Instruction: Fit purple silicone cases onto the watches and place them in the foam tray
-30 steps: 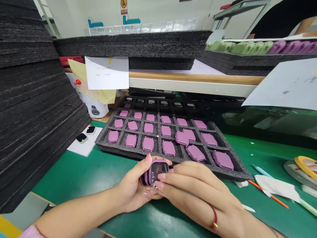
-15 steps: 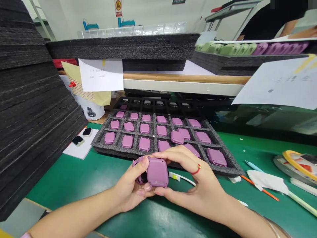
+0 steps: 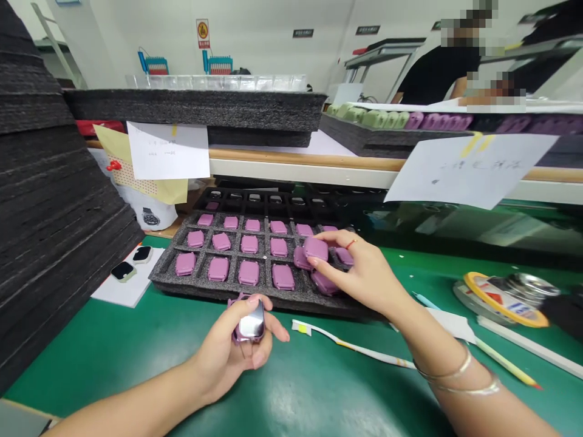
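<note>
My left hand (image 3: 232,340) holds a purple watch case with a dark glossy screen (image 3: 252,323) above the green table. Its thumb lies along the top edge of the case, and a thin pin or wire shows below it. Over the right part of the black foam tray (image 3: 159,278), my right hand (image 3: 359,267) pinches a purple case (image 3: 315,250) between thumb and fingers. Another purple case (image 3: 301,258) lies right beside and partly beneath it. Purple cases sit in the tray's compartments, with a white toothbrush (image 3: 364,350) on the table in front.
Stacked black foam (image 3: 59,230) rises at the left, near two watches on white paper (image 3: 112,294). At the right lie a yellow-rimmed roll (image 3: 501,297), a white strip and a pen. A shelf (image 3: 291,173) crosses behind the tray. A person (image 3: 432,76) is in the background.
My right hand has moved away from my left hand, up and over the tray, with a purple case. The screen in my left hand now shows. The view has shifted right.
</note>
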Action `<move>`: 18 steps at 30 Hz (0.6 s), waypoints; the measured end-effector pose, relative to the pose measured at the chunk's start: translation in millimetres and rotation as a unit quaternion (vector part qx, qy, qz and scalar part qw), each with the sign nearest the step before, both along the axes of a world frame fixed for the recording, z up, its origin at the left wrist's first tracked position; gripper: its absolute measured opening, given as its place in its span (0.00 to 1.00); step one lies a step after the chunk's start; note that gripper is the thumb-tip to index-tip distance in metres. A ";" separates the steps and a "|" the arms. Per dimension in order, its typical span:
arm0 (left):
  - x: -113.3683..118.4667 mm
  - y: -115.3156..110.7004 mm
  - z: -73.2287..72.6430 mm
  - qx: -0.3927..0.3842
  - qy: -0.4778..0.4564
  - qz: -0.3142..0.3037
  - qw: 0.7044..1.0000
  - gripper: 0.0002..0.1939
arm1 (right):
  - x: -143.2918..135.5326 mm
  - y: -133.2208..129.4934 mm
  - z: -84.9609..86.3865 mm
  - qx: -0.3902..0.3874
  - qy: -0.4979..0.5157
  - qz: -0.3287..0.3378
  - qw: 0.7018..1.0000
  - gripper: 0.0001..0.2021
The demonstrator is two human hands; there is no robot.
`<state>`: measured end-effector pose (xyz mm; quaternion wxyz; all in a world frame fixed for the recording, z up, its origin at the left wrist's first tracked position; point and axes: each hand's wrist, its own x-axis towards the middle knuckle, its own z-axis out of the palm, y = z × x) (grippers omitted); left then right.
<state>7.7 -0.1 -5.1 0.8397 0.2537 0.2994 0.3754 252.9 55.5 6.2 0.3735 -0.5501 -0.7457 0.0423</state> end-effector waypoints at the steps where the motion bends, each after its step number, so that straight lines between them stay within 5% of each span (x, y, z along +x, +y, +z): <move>1: 0.3 -0.6 0.0 0.013 0.016 -0.003 1.000 0.18 | 2.9 4.6 -4.4 -0.009 -0.005 0.002 1.000 0.16; 7: 2.9 -1.0 -0.5 0.014 0.036 -0.021 0.999 0.23 | -7.4 -4.6 2.6 0.024 0.010 0.028 0.999 0.21; 13: 4.7 4.1 -6.6 -0.048 -0.040 -0.018 0.998 0.25 | -50.4 -50.2 21.7 -0.024 0.040 0.273 0.961 0.18; 18: 3.7 6.8 -10.4 -0.069 -0.077 -0.021 0.994 0.26 | -68.8 -59.6 9.4 -0.006 0.066 0.281 0.957 0.08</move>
